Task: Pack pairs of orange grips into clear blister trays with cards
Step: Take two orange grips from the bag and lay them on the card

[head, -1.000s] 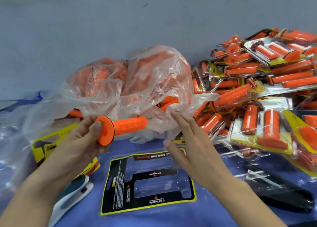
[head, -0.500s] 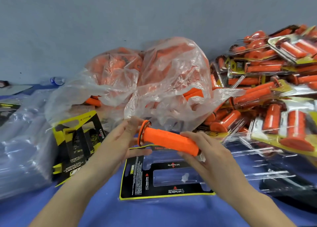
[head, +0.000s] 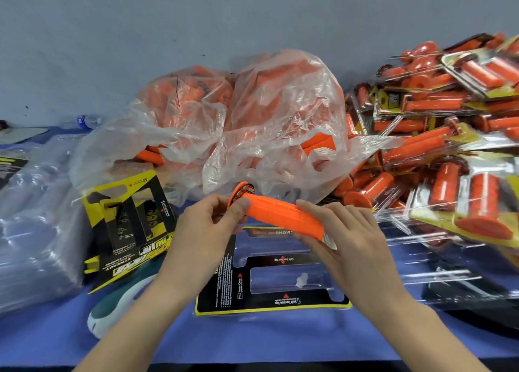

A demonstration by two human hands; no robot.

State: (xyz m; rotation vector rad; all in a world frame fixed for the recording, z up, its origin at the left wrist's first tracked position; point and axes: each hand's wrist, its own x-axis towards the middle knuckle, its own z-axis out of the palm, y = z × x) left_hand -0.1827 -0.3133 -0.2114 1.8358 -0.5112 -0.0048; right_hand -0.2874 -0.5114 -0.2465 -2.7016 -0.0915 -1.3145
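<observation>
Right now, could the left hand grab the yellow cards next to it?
Probably not straight away: the left hand is pinching the orange grip. The yellow cards lie uncovered beside it, so after letting go, likely yes.

One held orange grip (head: pixel 283 215), one open blister tray (head: pixel 269 283), one plastic bag (head: pixel 252 113), one water bottle (head: pixel 87 121)

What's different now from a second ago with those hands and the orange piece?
The right hand left the plastic bag and took hold of the orange grip, whose flanged end the left hand still holds. The grip moved down over the carded tray, which still holds no grip.
</observation>
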